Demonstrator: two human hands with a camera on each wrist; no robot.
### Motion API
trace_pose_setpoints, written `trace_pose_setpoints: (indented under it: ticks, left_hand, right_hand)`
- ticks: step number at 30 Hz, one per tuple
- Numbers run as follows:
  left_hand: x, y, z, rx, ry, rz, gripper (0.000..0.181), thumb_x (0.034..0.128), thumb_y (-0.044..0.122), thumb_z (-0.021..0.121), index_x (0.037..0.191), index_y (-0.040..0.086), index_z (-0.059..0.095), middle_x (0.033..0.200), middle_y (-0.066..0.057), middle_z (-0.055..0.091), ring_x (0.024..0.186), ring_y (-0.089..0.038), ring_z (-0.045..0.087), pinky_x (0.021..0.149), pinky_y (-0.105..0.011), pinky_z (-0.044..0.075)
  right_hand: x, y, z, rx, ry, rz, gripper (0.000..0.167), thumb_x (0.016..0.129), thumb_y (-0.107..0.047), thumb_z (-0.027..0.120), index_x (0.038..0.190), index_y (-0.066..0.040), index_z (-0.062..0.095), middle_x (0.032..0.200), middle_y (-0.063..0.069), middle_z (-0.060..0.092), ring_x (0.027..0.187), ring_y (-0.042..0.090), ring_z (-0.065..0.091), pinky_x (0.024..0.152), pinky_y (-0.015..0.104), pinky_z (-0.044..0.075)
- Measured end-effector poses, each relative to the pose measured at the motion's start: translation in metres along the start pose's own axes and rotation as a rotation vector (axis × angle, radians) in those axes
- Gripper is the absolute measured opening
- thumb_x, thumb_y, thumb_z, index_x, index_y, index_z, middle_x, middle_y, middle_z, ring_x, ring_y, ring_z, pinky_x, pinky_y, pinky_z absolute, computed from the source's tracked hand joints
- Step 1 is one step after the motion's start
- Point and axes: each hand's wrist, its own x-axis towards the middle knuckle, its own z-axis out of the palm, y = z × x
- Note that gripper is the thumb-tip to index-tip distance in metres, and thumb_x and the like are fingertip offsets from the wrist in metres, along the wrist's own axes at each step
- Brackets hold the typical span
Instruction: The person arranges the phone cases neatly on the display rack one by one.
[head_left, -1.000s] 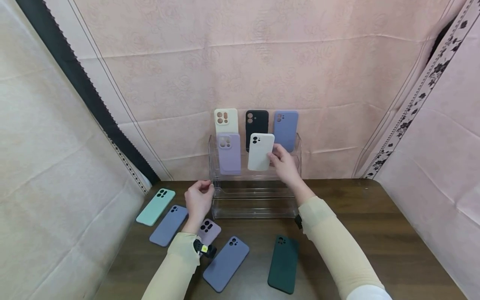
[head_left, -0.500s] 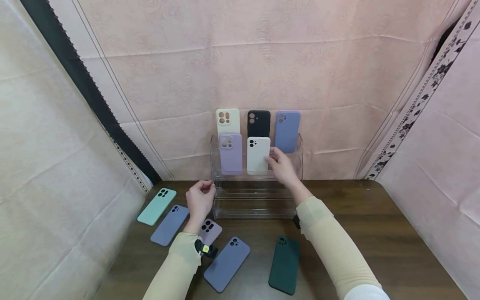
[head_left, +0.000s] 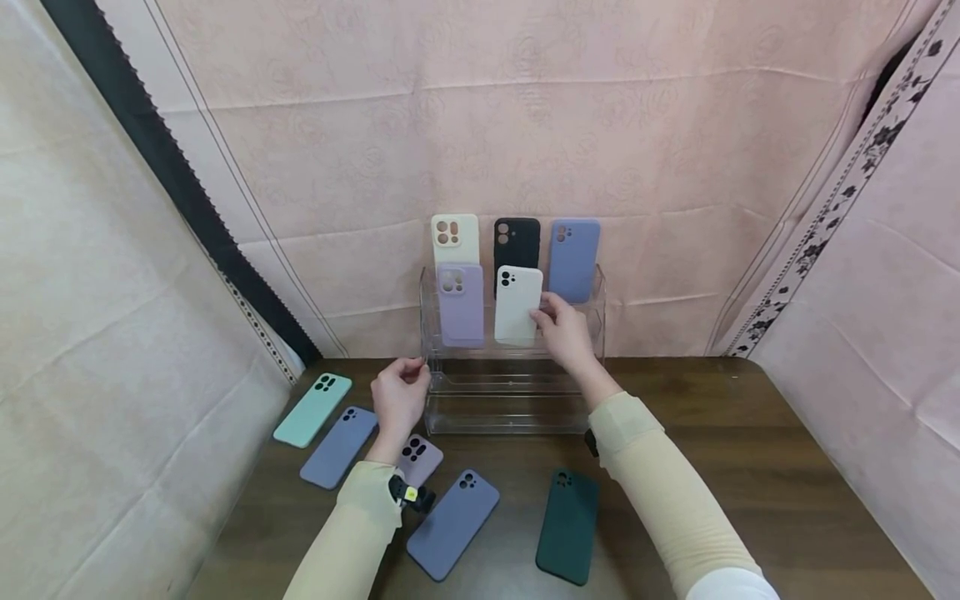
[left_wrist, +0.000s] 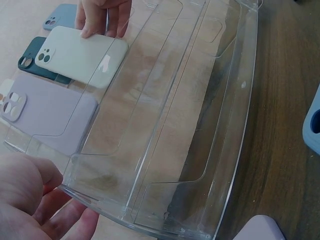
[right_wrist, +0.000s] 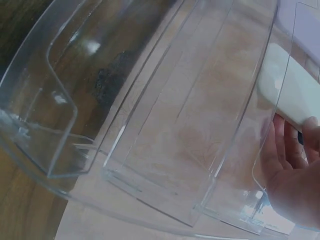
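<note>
Mid-frame, your right hand (head_left: pixel 566 335) pinches the white case (head_left: pixel 516 302), likely holding it upright; your left hand (head_left: pixel 399 395) grips the rack (head_left: pixel 513 416), probably steadying it.

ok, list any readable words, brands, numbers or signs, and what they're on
None readable.
White phone case, other phone cases: no lettering shows.
Clear tiered rack: no lettering shows.
Black device on the left wrist: yellow patch, too small to tell whether it carries text.
</note>
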Motion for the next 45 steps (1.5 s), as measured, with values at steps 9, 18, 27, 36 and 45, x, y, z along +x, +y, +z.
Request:
trace_pose_setpoints:
  ticks: [9,18,27,36,45]
  left_hand:
    - [-0.001,0.000,0.000,0.009,-0.004,-0.004,0.014,0.0910,0.019,0.073,0.102,0.012,0.077,0.090,0.000,0.075,0.076,-0.015,0.068,0.063,-0.035,0.054]
    - [0.000,0.002,-0.001,0.003,-0.001,0.011,0.014,0.0915,0.018,0.073,0.102,0.010,0.077,0.093,-0.002,0.076,0.078,-0.017,0.069,0.065,-0.037,0.055]
    - [-0.001,0.003,-0.002,0.010,-0.007,-0.014,0.013,0.0914,0.020,0.073,0.102,0.013,0.077,0.091,0.000,0.075,0.078,-0.016,0.068,0.064,-0.036,0.054]
    - [-0.001,0.002,0.000,0.009,-0.011,-0.005,0.015,0.0913,0.019,0.073,0.103,0.011,0.077,0.092,-0.001,0.076,0.078,-0.017,0.069,0.066,-0.036,0.055]
    - [-0.001,0.003,-0.002,0.007,-0.011,-0.008,0.014,0.0915,0.018,0.073,0.102,0.011,0.077,0.093,-0.001,0.076,0.078,-0.017,0.069,0.065,-0.037,0.055]
  right_hand:
    - [0.002,-0.002,-0.002,0.003,-0.037,0.007,0.031,0.105,-0.025,0.055,0.134,-0.015,0.059,0.119,0.010,0.069,0.101,0.023,0.068,0.084,0.040,0.056]
    - [0.000,-0.004,-0.004,-0.048,0.064,-0.014,0.037,0.096,-0.026,0.070,0.131,-0.015,0.062,0.109,0.006,0.073,0.098,0.023,0.068,0.084,0.041,0.054]
    - [-0.003,-0.004,-0.003,-0.035,0.114,0.010,0.033,0.095,-0.022,0.071,0.126,-0.015,0.063,0.105,0.006,0.075,0.095,0.022,0.070,0.080,0.041,0.055]
    - [-0.005,-0.003,-0.001,0.028,0.086,0.059,0.030,0.093,-0.024,0.073,0.119,-0.012,0.064,0.104,0.006,0.076,0.097,0.021,0.070,0.083,0.041,0.053]
    - [-0.015,0.001,-0.005,0.044,0.153,-0.004,0.030,0.094,-0.024,0.073,0.120,-0.012,0.065,0.106,0.007,0.075,0.097,0.022,0.070,0.082,0.041,0.055]
